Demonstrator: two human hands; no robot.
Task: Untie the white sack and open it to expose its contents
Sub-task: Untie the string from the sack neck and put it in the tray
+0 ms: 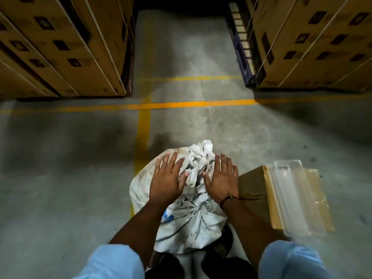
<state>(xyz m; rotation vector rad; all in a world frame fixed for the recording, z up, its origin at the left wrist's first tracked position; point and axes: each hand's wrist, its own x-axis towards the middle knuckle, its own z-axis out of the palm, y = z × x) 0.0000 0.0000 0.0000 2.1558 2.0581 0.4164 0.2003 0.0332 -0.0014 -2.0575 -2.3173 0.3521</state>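
Flat, fingers spread, left hand [168, 179] and right hand [221, 178] press one white sack [189, 220].

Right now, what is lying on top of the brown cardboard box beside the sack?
A clear plastic tray lies along the top of the cardboard box, over its shiny tape. The tray looks empty. What is inside the box cannot be seen, because it is closed.
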